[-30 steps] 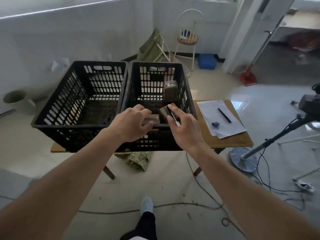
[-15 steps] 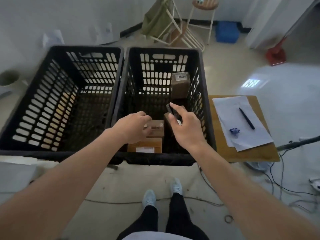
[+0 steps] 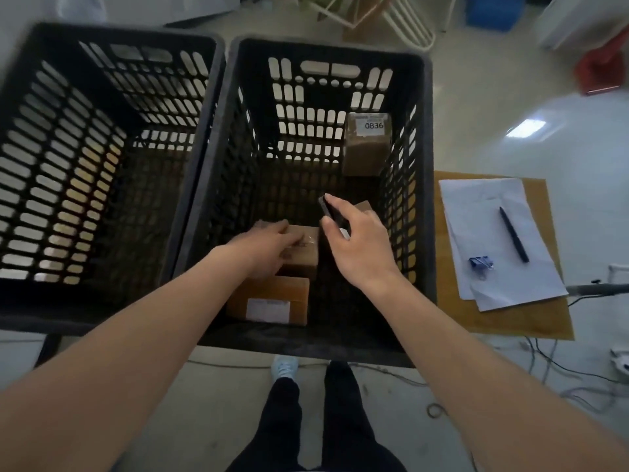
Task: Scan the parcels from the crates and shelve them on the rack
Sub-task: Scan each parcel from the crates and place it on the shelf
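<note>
Head view. I see four parcels in the right crate (image 3: 427, 165); the left crate (image 3: 20, 97) looks empty. Risk: the small parcel (image 3: 304, 252) under my left hand (image 3: 269, 247) could slip if lifted by its top alone, and its label may end up covered by the palm, spoiling the scan. That hand lies over the box, fingers curling on its top. My right hand (image 3: 360, 247) pinches the dark scanner (image 3: 328, 209), hovering just beside.
</note>
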Available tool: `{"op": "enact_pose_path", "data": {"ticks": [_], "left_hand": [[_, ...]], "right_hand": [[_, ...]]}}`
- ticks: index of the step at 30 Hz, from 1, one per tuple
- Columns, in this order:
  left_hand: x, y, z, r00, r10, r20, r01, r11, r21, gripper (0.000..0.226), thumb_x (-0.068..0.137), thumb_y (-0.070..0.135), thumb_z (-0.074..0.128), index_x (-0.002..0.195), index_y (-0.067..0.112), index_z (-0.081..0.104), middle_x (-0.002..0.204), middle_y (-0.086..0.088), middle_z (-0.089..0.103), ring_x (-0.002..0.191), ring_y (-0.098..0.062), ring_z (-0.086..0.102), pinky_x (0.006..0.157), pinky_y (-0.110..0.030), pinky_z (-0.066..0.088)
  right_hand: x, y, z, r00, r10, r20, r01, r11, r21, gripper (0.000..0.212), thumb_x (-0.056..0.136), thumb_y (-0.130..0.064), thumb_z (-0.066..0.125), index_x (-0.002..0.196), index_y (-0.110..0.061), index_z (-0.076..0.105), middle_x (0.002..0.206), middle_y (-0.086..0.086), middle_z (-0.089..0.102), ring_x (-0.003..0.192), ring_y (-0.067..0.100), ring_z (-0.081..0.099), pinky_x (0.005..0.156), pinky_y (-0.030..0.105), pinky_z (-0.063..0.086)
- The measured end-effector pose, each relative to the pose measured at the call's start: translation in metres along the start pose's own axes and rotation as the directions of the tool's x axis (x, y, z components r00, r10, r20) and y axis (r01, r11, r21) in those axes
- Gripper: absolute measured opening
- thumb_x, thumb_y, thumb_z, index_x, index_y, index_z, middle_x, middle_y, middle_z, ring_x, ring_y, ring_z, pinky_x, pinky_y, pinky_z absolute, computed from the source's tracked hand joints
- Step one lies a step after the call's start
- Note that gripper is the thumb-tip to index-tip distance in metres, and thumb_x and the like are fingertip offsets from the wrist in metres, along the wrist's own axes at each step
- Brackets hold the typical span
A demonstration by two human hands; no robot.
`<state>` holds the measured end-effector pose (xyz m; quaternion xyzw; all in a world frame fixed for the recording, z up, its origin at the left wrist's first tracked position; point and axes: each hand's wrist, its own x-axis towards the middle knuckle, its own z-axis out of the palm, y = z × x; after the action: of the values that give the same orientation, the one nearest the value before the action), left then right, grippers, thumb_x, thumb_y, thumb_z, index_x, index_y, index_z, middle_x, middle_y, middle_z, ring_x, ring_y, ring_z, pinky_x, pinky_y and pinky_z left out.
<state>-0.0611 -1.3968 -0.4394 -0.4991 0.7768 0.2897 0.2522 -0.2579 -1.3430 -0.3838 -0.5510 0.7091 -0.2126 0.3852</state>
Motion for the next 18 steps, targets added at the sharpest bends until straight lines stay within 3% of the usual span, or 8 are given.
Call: {"op": "enact_pose_path", "data": {"ticks": [4,8,12,18], "left_hand": [[0.014,-0.002,-0.003,0.992,-0.074,0.102,0.075,0.997,-0.003,0.096,0.098,0.04,0.068,0.16,0.059,-0.003,0.176,0.003,0.001,0.16,-0.043,-0.001,0.127,-0.065,0.014],[0.023,-0.004,-0.004,0.983,-0.086,0.163,0.095,0.994,-0.048,0.115,0.093,0.032,0.076,0.158,0.058,-0.015,0.176,0.001,-0.009,0.158,-0.044,-0.013,0.126,-0.069,0.013],[0.031,-0.008,-0.007,0.989,-0.083,0.12,0.093,0.993,-0.079,0.114,0.09,0.032,0.076,0.161,0.055,-0.009,0.17,-0.004,0.01,0.155,-0.043,0.012,0.123,-0.063,0.028],[0.033,-0.02,-0.018,0.986,-0.164,-0.01,0.156,0.951,-0.266,0.108,0.084,0.061,0.076,0.166,0.043,0.008,0.162,-0.014,0.026,0.141,-0.04,0.04,0.115,-0.055,0.043]], "right_hand": [[0.006,0.001,-0.001,1.0,0.025,0.015,-0.025,1.0,0.012,0.05,0.11,-0.041,0.054,0.159,-0.041,0.046,0.131,0.005,0.054,0.114,0.011,0.049,0.097,0.022,0.038],[0.008,0.004,-0.002,0.998,0.055,0.015,-0.055,0.998,0.026,0.05,0.11,-0.041,0.054,0.159,-0.042,0.045,0.14,0.007,0.054,0.13,0.019,0.052,0.101,0.023,0.037],[0.009,0.005,-0.004,0.998,0.068,0.01,-0.068,0.997,0.032,0.05,0.11,-0.041,0.054,0.159,-0.043,0.044,0.138,0.006,0.054,0.131,0.02,0.051,0.1,0.023,0.036],[0.01,0.002,-0.009,0.996,0.084,-0.003,-0.084,0.994,0.065,0.048,0.11,-0.045,0.052,0.158,-0.046,0.045,0.139,0.006,0.054,0.135,0.021,0.049,0.103,0.026,0.037]]}}
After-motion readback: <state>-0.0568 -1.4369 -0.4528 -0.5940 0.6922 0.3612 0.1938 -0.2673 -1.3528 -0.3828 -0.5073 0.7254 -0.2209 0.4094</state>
